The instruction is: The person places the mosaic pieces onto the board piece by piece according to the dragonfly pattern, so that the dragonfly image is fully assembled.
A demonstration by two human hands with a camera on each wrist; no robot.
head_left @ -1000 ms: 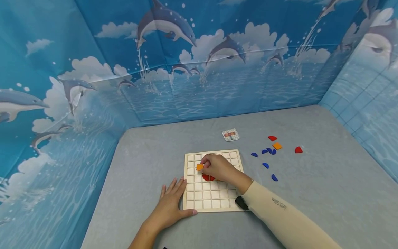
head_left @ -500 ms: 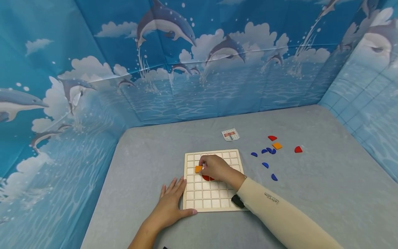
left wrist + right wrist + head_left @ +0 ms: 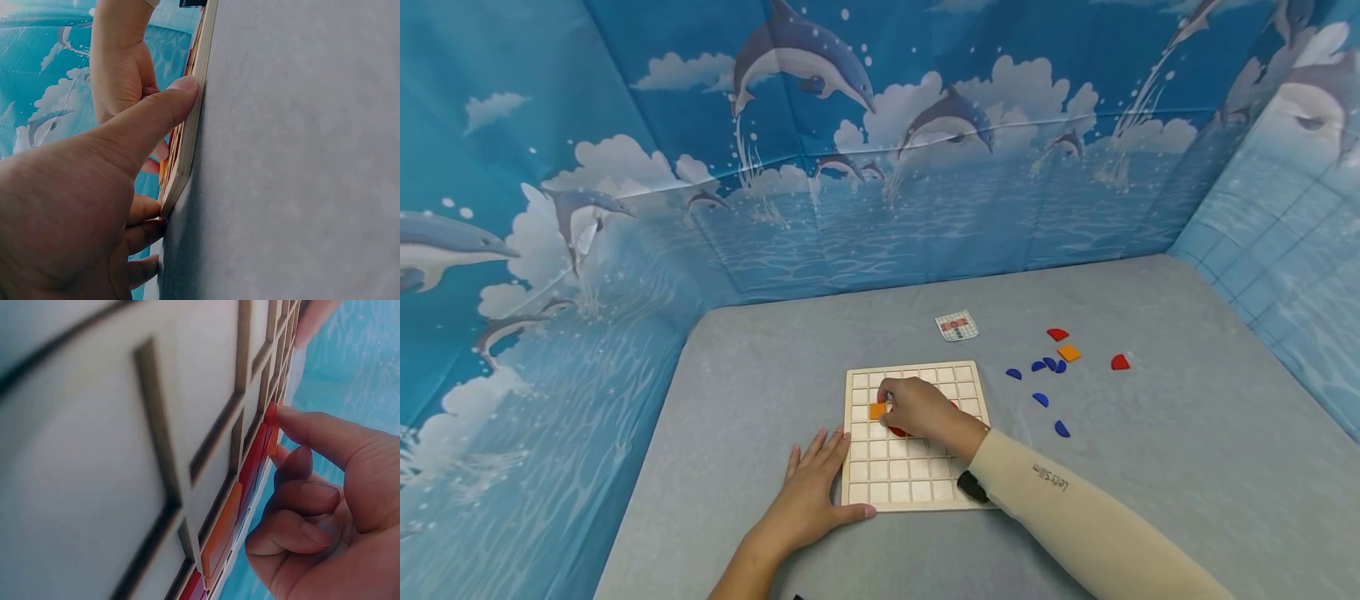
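A wooden grid board lies on the grey cloth. My right hand is over its left part and pinches an orange square tile between thumb and index finger; the other fingers curl in. Beside that tile, red pieces sit in the grid, partly hidden under the hand. In the right wrist view another orange tile lies in a cell. My left hand rests at the board's lower left corner, fingers spread against the left edge and thumb on the near edge.
To the right lie several blue half-round pieces, an orange square and two red quarter-round pieces. A small printed pattern card is behind the board. A dolphin-printed curtain encloses the table's far and left sides.
My right hand has moved slightly left and toward me, carrying the orange square tile lower on the grid. The left hand stays where it was.
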